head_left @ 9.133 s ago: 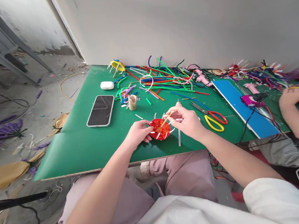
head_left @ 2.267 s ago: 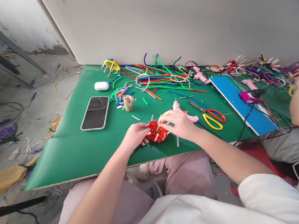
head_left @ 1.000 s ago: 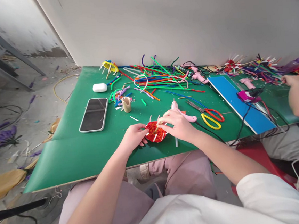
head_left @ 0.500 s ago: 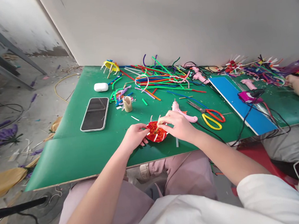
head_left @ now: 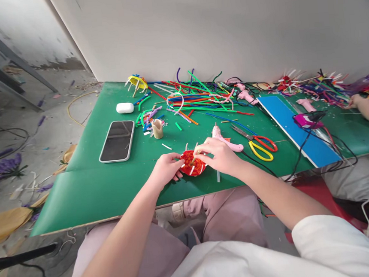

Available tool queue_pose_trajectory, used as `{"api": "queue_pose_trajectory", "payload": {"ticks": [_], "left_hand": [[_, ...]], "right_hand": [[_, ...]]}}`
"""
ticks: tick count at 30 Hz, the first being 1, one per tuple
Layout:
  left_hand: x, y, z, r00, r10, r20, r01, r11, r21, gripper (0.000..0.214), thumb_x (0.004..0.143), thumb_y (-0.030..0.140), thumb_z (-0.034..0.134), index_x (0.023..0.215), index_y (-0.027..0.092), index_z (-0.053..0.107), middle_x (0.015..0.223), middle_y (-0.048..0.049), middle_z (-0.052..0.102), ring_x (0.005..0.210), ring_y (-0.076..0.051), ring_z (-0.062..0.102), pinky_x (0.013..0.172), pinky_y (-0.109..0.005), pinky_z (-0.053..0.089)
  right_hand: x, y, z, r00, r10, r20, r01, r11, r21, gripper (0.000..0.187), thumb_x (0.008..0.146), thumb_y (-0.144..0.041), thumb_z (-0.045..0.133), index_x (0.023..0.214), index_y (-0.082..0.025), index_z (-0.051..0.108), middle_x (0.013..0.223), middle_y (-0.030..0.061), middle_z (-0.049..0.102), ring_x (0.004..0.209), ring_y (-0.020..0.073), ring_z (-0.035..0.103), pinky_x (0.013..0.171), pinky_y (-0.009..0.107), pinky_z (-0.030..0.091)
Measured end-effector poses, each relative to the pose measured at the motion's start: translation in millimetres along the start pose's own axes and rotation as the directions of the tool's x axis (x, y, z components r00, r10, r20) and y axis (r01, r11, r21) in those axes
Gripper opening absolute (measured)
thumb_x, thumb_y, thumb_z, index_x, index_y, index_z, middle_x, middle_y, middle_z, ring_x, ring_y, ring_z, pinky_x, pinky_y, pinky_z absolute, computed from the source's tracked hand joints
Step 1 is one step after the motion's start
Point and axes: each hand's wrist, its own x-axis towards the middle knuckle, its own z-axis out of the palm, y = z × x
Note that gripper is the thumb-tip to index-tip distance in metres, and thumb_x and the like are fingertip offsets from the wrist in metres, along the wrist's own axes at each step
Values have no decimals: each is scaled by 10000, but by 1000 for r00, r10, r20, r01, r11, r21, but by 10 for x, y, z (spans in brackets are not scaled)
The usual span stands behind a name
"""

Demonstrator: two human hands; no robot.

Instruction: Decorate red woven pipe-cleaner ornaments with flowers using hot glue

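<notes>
My left hand grips the left edge of a small red-orange woven disc with white spokes, just above the green table. My right hand is closed in a pinch on a thin tan stick that pokes into the disc's weave. A pink glue gun lies right behind my right hand. A short white stick lies on the table below my right wrist.
A phone, a white earbud case and a small tan cup lie at the left. Coloured strips pile up at the back. Yellow-red scissors, a blue board and cables lie right. Another person's hand reaches in far right.
My hands stay on the woven disc, with small finger shifts on the stick. The other person's hand at the right has moved back toward the strip pile.
</notes>
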Motion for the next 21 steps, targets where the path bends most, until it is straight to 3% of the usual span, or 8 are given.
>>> {"api": "queue_pose_trajectory", "payload": {"ticks": [21], "left_hand": [[4, -12, -4, 1000, 7, 0, -7, 1000, -3, 208, 740, 273, 567, 895, 135, 585, 432, 43, 520, 375, -88, 507, 326, -149, 379]], "right_hand": [[1, 4, 9, 999, 13, 35, -14, 1000, 25, 57, 825, -187, 558, 814, -193, 613, 730, 16, 640, 685, 147, 559, 685, 297, 441]]}}
